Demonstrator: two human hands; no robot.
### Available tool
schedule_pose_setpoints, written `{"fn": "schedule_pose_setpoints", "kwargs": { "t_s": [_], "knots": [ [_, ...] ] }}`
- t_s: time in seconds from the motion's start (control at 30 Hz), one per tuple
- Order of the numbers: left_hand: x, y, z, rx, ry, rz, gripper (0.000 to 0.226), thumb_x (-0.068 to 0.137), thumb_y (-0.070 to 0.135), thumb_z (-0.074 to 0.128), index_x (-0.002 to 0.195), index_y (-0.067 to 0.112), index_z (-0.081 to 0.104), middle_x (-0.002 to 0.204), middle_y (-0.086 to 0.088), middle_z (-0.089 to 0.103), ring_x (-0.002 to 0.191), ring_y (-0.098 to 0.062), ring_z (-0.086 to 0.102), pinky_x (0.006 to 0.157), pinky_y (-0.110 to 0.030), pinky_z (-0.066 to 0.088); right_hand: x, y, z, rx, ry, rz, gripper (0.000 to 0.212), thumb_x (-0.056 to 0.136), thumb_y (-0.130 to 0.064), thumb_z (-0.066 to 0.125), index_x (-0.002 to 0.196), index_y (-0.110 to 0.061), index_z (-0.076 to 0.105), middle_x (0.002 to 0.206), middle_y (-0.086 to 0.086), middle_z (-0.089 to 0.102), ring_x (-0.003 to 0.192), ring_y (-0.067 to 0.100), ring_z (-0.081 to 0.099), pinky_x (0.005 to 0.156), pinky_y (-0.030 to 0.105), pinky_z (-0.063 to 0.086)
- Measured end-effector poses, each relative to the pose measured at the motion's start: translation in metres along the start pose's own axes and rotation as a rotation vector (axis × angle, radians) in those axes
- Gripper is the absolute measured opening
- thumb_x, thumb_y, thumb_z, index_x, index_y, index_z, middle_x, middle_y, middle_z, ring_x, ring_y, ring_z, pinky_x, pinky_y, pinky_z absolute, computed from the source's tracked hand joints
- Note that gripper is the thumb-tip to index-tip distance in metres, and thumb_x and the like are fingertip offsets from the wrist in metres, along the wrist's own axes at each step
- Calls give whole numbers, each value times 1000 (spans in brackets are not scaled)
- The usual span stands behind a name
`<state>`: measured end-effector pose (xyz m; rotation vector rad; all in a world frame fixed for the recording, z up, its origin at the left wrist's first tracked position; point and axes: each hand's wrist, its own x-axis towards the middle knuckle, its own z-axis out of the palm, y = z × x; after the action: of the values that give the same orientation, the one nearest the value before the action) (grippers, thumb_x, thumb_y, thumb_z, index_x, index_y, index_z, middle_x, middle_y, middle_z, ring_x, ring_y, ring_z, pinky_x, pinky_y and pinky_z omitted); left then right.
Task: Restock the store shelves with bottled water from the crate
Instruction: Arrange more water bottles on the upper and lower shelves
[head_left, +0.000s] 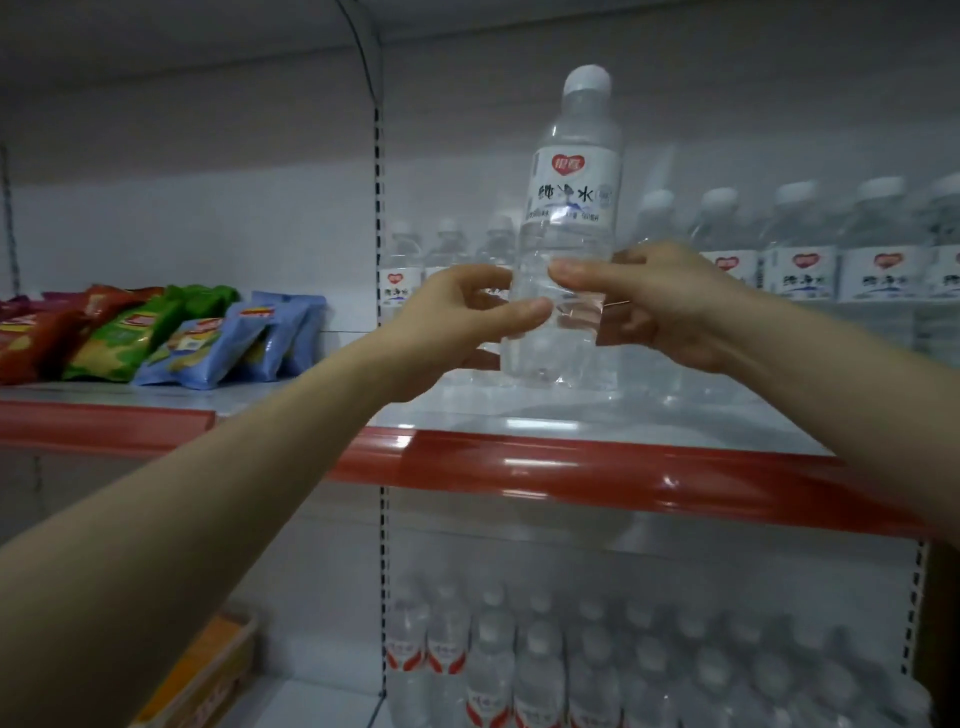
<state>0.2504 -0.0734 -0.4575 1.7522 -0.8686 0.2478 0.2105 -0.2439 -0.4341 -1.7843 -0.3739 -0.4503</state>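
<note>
A clear water bottle (571, 208) with a white cap and a white label with a red heart stands upright on, or just above, the upper shelf (571, 467), which has a red front strip. My left hand (457, 317) grips its lower body from the left, thumb across the front. My right hand (665, 306) grips it from the right, thumb over the front. Behind it stand rows of the same bottles (800, 249) along the back and right of the shelf. The crate is out of view.
Red, green and blue snack bags (156, 332) lie on the neighbouring shelf to the left. The lower shelf holds several more water bottles (597, 665). A perforated metal upright (378, 208) divides the two bays. An orange box (208, 670) sits at the lower left.
</note>
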Motion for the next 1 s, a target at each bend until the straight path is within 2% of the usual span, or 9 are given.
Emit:
{"fn": "schedule_pose_setpoints", "kwargs": {
  "t_s": [0.1,0.3,0.43,0.5,0.6,0.7,0.8,0.93,1.0],
  "knots": [
    [31,-5,15,62,-39,-45,45,83,21,66,125,12,53,101,-4,67,93,-13,66,76,-25,53,22,13,-21,-52,-69,28,27,77,-19,71,101,-11,62,87,0,72,71,10,70,62,20,55],
    [66,-26,33,102,-132,-177,41,84,7,64,122,7,50,104,-9,64,95,-21,64,86,-35,54,49,37,-35,-353,-205,45,7,88,-21,61,93,-25,62,93,-6,68,81,7,64,72,20,53],
    [84,-42,43,69,-197,-150,32,87,5,61,116,17,53,95,1,62,87,-15,63,88,-38,53,61,47,-42,-572,-236,19,18,93,-29,52,110,-28,59,91,-4,65,89,22,63,85,33,53],
    [92,-46,42,70,-219,-137,31,88,7,60,115,20,53,91,4,62,83,-12,62,85,-34,54,67,46,-44,-711,-225,18,22,94,-33,50,114,-25,57,81,1,63,77,23,61,78,33,54],
    [100,-48,42,109,-253,-124,36,88,10,61,121,19,51,93,7,61,87,-11,61,82,-30,54,72,41,-45,-757,-216,79,13,92,-34,53,90,-22,56,83,12,67,77,29,68,70,30,58],
    [106,-55,45,158,-254,-86,37,88,11,61,122,22,49,91,12,59,87,-9,59,82,-29,54,76,45,-44,-801,-175,104,23,91,-32,56,71,-23,52,72,11,64,65,27,68,62,25,56],
    [113,-64,47,183,-221,-58,36,88,11,61,118,25,47,90,7,58,83,-12,58,77,-29,55,83,51,-43,-903,-98,86,29,87,-32,61,67,-15,51,67,11,66,54,19,65,61,21,54],
    [122,-71,50,239,-215,-66,44,85,15,65,125,20,47,97,1,59,84,-17,55,81,-35,54,86,57,-50,-826,12,103,32,80,-23,72,60,-8,52,50,3,66,40,7,61,48,14,51],
    [128,-74,52,285,-180,-90,49,83,20,68,127,17,47,108,-6,58,90,-22,56,87,-42,54,86,66,-53,-811,75,91,32,80,-19,73,63,2,54,59,12,69,39,3,60,52,17,51]
  ]
}}
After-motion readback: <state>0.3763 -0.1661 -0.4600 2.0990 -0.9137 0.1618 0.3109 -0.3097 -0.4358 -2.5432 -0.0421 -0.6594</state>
